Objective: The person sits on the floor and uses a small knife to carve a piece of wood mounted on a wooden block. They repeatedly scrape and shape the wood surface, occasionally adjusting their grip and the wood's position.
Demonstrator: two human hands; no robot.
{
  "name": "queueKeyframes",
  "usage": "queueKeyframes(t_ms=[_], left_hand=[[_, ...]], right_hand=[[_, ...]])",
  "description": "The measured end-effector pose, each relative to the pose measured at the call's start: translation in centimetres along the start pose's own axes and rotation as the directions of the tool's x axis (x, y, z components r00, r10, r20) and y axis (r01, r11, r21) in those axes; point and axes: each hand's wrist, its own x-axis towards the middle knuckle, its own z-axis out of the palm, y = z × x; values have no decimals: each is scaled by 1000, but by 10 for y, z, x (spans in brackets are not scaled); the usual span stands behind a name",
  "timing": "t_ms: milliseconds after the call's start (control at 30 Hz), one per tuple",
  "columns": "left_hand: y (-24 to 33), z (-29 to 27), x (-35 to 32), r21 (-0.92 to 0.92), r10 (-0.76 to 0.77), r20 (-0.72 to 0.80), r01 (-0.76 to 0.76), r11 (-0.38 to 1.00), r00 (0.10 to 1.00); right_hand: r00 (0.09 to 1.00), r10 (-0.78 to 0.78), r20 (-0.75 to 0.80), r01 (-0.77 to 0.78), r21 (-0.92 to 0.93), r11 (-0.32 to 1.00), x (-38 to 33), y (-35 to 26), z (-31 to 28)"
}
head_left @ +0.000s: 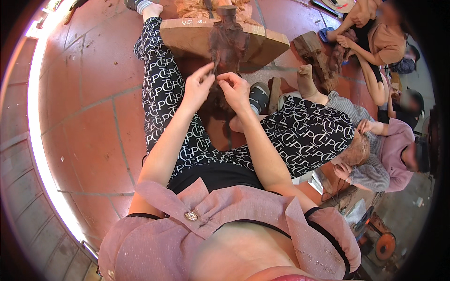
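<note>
Pinching with fingers together, the left hand (198, 86) and right hand (234, 89) meet on the near end of a dark wooden carving (228, 40), which leans on a pale wood block (187, 40) at the far side.

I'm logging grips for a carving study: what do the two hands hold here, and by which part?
Both the left hand and the right hand pinch at the lower end of the dark wooden carving; any small tool between the fingers cannot be told.
</note>
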Motion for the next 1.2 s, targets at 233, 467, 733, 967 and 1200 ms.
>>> queueKeyframes(t_ms=[233,467,733,967,1200], left_hand=[[-27,-6,-11,83,-26,36,23,996,999],[2,-2,-2,39,58,-21,-58,998,998],[-19,-3,-1,311,247,-56,-218,925,968],[6,5,17,457,377,-23,-326,828,926],[4,-1,9,510,455,36,-408,757,890]], right_hand=[[1000,29,-5,-30,-15,999,1,4,1],[1000,15,-18,-15,-2,1000,2,3,-1],[999,44,-33,-44,-13,999,5,6,-4],[997,70,-15,-69,31,997,5,5,-4],[997,79,-15,-79,-21,997,7,1,-6]])
